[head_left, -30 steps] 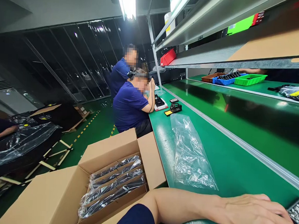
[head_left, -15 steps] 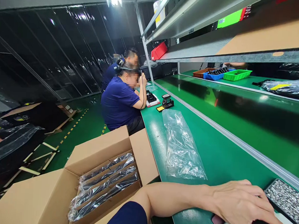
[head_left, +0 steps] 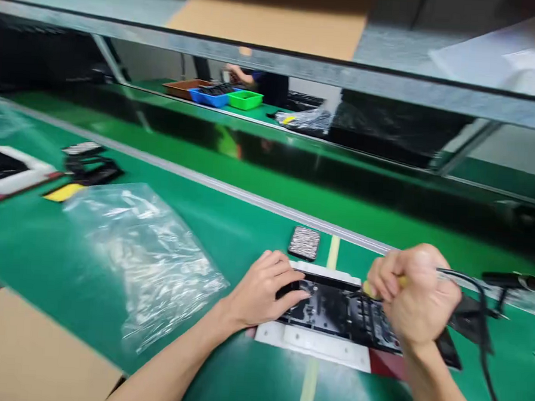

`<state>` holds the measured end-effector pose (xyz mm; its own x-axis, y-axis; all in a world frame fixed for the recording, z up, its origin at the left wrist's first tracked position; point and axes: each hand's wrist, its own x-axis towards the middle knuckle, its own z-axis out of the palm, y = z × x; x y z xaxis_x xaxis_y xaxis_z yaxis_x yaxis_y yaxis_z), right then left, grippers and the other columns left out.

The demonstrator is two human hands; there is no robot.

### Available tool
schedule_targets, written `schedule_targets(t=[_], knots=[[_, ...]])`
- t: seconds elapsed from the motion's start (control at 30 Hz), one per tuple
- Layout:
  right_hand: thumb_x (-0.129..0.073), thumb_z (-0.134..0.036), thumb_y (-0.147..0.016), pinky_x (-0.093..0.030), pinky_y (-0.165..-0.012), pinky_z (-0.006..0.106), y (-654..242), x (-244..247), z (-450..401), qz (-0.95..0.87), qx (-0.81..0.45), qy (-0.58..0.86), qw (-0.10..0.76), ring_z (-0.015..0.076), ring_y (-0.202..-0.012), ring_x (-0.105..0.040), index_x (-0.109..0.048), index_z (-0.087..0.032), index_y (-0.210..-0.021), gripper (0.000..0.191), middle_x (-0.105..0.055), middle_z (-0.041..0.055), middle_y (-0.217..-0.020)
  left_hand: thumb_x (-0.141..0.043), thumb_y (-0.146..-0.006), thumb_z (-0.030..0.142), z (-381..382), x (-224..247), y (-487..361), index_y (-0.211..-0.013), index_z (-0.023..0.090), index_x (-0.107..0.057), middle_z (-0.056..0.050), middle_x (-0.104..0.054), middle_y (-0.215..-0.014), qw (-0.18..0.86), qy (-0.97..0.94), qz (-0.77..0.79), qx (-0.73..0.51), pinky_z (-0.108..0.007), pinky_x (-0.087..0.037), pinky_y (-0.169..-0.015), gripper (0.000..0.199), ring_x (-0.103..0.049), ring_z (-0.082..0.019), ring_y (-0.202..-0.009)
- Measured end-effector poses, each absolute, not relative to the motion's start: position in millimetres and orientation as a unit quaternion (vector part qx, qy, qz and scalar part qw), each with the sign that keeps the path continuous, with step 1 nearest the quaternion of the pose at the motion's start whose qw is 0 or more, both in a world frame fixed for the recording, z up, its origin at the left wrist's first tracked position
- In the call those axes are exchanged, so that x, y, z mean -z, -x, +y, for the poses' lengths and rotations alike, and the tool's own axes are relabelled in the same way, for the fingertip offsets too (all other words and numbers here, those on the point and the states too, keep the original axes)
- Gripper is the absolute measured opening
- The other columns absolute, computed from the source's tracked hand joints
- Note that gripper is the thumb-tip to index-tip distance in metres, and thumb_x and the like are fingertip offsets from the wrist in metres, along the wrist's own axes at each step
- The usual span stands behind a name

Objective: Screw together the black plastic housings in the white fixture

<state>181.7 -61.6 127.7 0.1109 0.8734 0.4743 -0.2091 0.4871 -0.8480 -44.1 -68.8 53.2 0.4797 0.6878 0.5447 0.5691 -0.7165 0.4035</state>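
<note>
A long black panel (head_left: 329, 308) with small fittings lies in a white fixture (head_left: 314, 343) on the green bench. My left hand (head_left: 267, 290) curls over the panel's left end, thumb and fingers bent around a dark part there. In a fist above the right half, my right hand (head_left: 419, 292) grips a corded soldering iron by its yellow handle (head_left: 370, 288). Its black cable (head_left: 483, 313) runs down to the right; the tip is hard to make out. Behind the fixture sits a small tray of screws (head_left: 304, 243).
A clear plastic bag (head_left: 157, 260) lies to the left, before a black stand with a yellow pad (head_left: 64, 192). A black iron holder (head_left: 509, 282) stands right. Cardboard (head_left: 30, 355) is at lower left. A shelf (head_left: 274, 63) spans overhead; coloured bins (head_left: 244, 99) and another person are beyond.
The view has swung right, from the seated co-workers and open carton to the bench before me. My right hand with the soldering iron has come into view; my left hand is now at the panel.
</note>
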Motion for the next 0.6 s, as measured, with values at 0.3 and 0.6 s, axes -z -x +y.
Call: schedule_targets(t=[0.3, 0.6], knots=[[-0.058, -0.037, -0.101, -0.036, -0.036, 0.02, -181.0, -112.3, -63.9, -0.521, -0.386, 0.344, 0.68, 0.0077, -0.039, -0.036, -0.04, -0.021, -0.071, 0.039, -0.037, -0.0079, -0.05, -0.062, -0.103, 0.035, -68.4, -28.1, 47.1, -0.118, 0.019, -0.068, -0.006, -0.069, -0.1, 0.142, -0.858, 0.369, -0.328, -0.044, -0.043, -0.089, 0.023, -0.057, -0.026, -0.104], [-0.057, -0.033, -0.102, -0.04, -0.038, 0.025, -182.1, -115.2, -64.3, -0.534, -0.385, 0.335, 0.674, 0.0091, -0.039, -0.04, -0.042, -0.02, -0.069, 0.038, -0.04, -0.0066, -0.051, -0.061, -0.104, 0.036, -67.3, -26.4, 49.1, -0.118, 0.017, -0.067, -0.006, -0.068, -0.098, 0.134, -0.861, 0.355, -0.34, -0.042, -0.041, -0.086, 0.024, -0.055, -0.025, -0.102]])
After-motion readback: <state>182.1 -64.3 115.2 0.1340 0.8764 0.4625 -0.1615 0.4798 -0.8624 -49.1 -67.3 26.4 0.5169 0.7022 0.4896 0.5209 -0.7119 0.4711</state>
